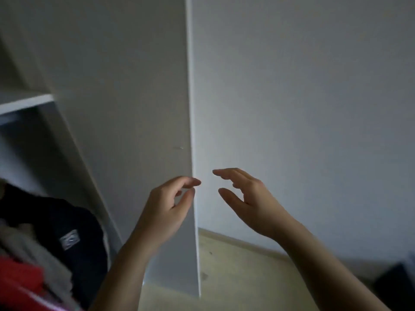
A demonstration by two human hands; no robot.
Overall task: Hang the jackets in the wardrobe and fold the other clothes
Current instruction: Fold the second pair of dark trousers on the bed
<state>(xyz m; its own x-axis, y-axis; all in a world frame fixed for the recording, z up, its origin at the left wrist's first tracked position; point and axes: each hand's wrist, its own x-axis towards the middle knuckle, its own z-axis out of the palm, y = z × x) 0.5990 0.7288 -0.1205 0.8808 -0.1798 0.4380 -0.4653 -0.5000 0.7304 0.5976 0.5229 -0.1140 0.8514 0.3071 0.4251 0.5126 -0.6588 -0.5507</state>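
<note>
Far left, inside the open white wardrobe (65, 140), under its white shelf (24, 103): red garment (20, 279), grey fuzzy garment (38, 250), dark navy jacket with a small patch (74, 221), all blurred. Centre, white flat wardrobe door (134, 97). Left hand (166, 209) is at the door's edge, fingers loosely curled, nothing held; contact unclear. Right hand (249, 205) is just beside it, fingers relaxed and spread, empty, in front of the white wall (314, 108). Pale wood floor (242, 277) below.
</note>
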